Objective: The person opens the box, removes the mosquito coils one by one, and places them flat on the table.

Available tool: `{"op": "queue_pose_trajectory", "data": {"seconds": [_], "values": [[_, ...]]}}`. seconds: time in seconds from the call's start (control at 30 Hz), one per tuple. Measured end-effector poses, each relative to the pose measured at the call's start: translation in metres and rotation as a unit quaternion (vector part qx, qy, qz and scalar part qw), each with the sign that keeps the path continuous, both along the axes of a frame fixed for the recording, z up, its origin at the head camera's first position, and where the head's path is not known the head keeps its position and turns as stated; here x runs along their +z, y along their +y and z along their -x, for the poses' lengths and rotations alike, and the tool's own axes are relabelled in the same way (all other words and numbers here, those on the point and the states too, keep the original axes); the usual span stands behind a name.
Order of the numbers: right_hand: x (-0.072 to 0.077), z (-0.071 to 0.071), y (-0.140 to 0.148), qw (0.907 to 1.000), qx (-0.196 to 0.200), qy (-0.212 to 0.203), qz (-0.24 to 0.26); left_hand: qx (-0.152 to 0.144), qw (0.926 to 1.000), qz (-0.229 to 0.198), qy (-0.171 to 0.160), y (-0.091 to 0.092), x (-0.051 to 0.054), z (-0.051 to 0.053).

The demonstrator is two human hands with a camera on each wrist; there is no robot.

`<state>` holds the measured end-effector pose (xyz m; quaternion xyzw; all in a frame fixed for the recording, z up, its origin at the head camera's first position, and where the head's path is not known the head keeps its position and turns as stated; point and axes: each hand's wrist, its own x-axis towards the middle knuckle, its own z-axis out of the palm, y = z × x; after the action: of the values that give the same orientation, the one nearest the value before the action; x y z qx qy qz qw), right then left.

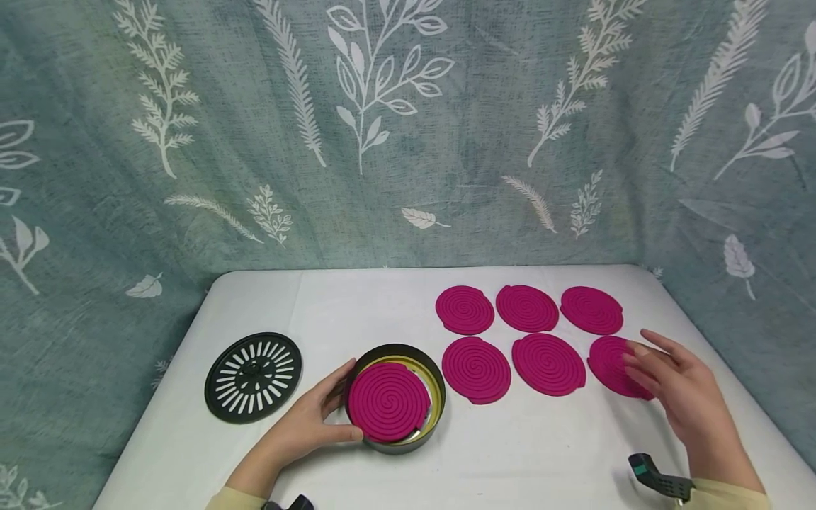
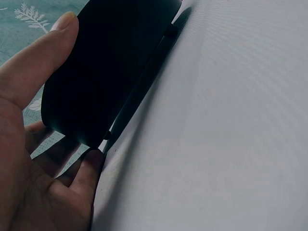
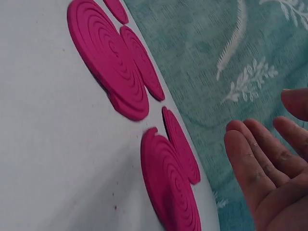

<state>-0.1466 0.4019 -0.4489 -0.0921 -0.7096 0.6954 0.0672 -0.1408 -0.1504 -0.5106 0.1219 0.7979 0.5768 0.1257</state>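
A round dark tin (image 1: 397,448) with a yellowish inside stands on the table, and a magenta mosquito coil (image 1: 389,401) lies tilted over its opening. My left hand (image 1: 319,411) grips the tin's left side, thumb at the near rim and fingers round the back; the left wrist view shows the dark wall of the tin (image 2: 110,67) between them. My right hand (image 1: 685,397) is over the front-row mosquito coil (image 1: 612,365) at far right and partly hides it. Its fingers are extended and hold nothing; the right wrist view shows the hand (image 3: 269,178) apart from the coils.
Several more magenta coils lie flat in two rows right of the tin, among them a front-row coil (image 1: 477,370) and a back-row coil (image 1: 527,308). A black slotted lid (image 1: 223,407) lies at left. Behind the white table (image 1: 357,304) hangs a leaf-patterned curtain (image 1: 472,191).
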Motion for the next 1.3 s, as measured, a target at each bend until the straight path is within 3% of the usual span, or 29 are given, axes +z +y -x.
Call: {"op": "queue_pose_trajectory", "data": {"seconds": [0.23, 0.57, 0.93, 1.3], "values": [[0.012, 0.008, -0.021, 0.9943, 0.062, 0.013, -0.086, -0.004, 1.0000, -0.002, 0.003, 0.000, 0.000, 0.000], [0.025, 0.019, -0.055, 0.9707, 0.123, 0.013, -0.206, 0.001, 1.0000, 0.005, 0.000, 0.001, 0.000, 0.001], [0.036, 0.031, -0.089, 0.9604, 0.209, 0.020, -0.183, -0.002, 1.0000, 0.002, -0.001, 0.000, 0.000, 0.001], [0.041, 0.041, -0.128, 0.9485, 0.241, 0.004, -0.206, 0.001, 1.0000, 0.000, -0.001, 0.001, -0.001, 0.001]]}}
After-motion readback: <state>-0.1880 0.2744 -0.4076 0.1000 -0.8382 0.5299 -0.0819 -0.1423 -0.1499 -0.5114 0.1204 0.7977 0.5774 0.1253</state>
